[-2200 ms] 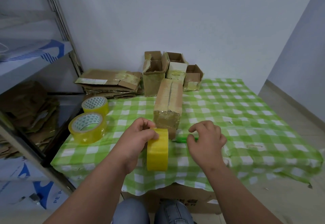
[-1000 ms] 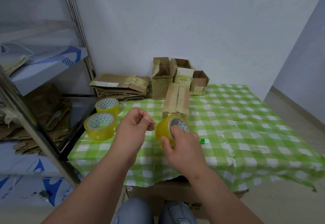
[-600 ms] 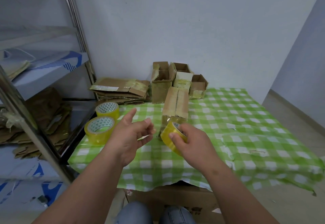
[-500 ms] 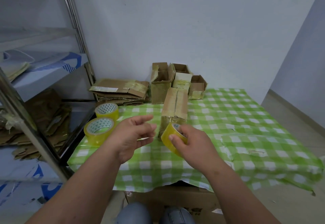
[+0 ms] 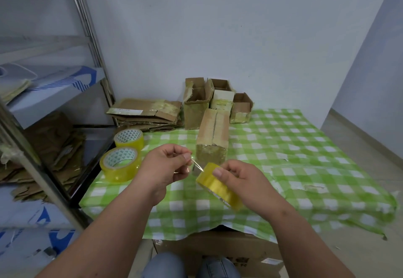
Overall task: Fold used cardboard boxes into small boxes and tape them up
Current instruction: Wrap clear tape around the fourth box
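Tape roll [image 5: 219, 183]: yellow, held above the checked worktop [image 5: 305, 159], right hand [image 5: 242, 179] fingers curled round it. Tape end [image 5: 197, 165]: pinched by left hand [image 5: 165, 166] fingers. Closed box [image 5: 213, 138]: lay just behind. Two spare rolls [image 5: 121, 164]: stood left on the worktop.

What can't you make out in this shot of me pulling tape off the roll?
Head view only:
- Tape roll: its core is hidden by the right hand.
- Pulled tape strip: clear and thin; its end vanishes inside the left hand.
- Long box: far end out of sight.
- Carton under the table: print too small, cut off by the bottom edge.
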A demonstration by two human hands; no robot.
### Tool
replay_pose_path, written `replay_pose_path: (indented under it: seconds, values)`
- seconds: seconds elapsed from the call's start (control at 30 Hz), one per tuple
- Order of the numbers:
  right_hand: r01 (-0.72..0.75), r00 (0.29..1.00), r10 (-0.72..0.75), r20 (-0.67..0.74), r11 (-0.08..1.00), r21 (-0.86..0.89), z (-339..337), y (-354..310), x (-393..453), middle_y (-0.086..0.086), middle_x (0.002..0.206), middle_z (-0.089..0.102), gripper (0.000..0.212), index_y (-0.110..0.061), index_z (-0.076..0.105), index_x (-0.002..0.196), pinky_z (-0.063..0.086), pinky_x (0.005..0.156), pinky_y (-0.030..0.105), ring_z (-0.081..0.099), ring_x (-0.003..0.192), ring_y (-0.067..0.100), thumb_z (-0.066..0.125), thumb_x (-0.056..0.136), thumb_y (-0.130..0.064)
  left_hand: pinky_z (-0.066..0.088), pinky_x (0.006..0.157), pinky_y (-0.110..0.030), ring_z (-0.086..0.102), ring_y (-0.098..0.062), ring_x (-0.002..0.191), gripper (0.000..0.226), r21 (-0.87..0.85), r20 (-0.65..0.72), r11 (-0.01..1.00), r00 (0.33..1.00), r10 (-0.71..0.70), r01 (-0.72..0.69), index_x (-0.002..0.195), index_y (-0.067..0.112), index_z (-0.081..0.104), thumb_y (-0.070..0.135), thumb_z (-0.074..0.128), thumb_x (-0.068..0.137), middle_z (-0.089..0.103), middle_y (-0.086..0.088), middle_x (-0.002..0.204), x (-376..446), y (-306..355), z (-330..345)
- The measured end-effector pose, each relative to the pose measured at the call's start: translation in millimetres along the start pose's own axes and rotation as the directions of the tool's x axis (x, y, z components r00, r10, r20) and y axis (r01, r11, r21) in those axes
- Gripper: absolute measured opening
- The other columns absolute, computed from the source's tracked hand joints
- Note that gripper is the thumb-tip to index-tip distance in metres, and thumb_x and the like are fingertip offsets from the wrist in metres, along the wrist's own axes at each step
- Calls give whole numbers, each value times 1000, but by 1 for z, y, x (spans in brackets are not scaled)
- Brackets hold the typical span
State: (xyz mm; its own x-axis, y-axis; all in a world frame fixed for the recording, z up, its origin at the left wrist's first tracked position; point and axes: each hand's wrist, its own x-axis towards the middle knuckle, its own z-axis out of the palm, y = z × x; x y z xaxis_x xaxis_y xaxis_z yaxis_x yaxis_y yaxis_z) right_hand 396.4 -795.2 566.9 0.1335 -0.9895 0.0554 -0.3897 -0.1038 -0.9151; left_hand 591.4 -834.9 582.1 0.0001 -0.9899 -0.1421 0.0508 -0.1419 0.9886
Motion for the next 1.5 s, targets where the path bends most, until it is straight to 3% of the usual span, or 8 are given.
replay_pose_path:
  seconds: [0.27,0.4,0.5,0.77,0.93,1.07,1.23,1.5]
  values:
    - [-9,986,-44,162,950,314,-40,1,5,6,77,63,38,-8,65,81,42,77,33,58,77,19,70,61,-41,57,59,-21,58,-16,57,9,-43,-92,991,989,119,-123,88,1,69,-6,62,90,65,-10,68,12,27,9]
    - [24,985,-66,160,968,251,-55,-5,15,6,81,60,54,2,59,90,40,81,34,55,80,15,68,64,-45,57,62,-22,58,-14,55,11,-61,-137,982,976,169,-179,85,3,68,-5,62,90,64,-8,67,22,36,18]
    - [36,980,-76,183,977,211,-67,-9,20,4,87,66,42,-9,63,91,45,84,34,61,84,17,70,69,-44,57,63,-23,58,-15,57,12,-79,-146,973,968,203,-216,84,4,67,-4,63,90,63,-9,70,30,44,21]
    - [5,998,-19,-66,977,-212,-89,-20,36,-5,60,54,32,-14,63,76,37,52,21,47,53,6,74,80,-43,58,65,-24,59,-12,54,10,-101,-191,963,955,227,-250,86,5,68,-3,64,90,65,-6,68,50,47,20]
    - [1,998,-8,-60,992,-124,-95,-11,46,7,67,59,39,-14,66,74,41,65,30,53,63,11,73,78,-52,59,64,-25,59,-12,53,9,-126,-183,974,970,162,-186,88,4,68,-4,64,90,65,-5,66,65,42,16]
    - [-5,999,10,-54,995,100,-102,-3,52,-3,66,58,23,-16,66,67,36,70,31,53,65,9,61,76,-37,61,64,-26,60,-11,52,8,-134,-221,980,968,118,-150,91,2,68,-5,64,89,65,-8,69,73,32,13]
    - [-72,990,54,-130,988,-138,-108,7,64,9,68,64,26,-11,70,75,45,66,35,60,64,18,68,90,-31,61,66,-27,59,-10,53,7,-148,-278,976,954,111,-157,94,0,68,-3,64,90,64,-9,72,82,24,11]
    - [-253,963,224,-150,944,-214,-103,8,77,7,83,72,21,-13,76,80,55,79,43,68,82,26,66,90,-29,57,62,-29,62,-15,56,7,-122,-281,991,960,10,-46,94,2,68,-2,67,88,67,-11,75,94,7,8]
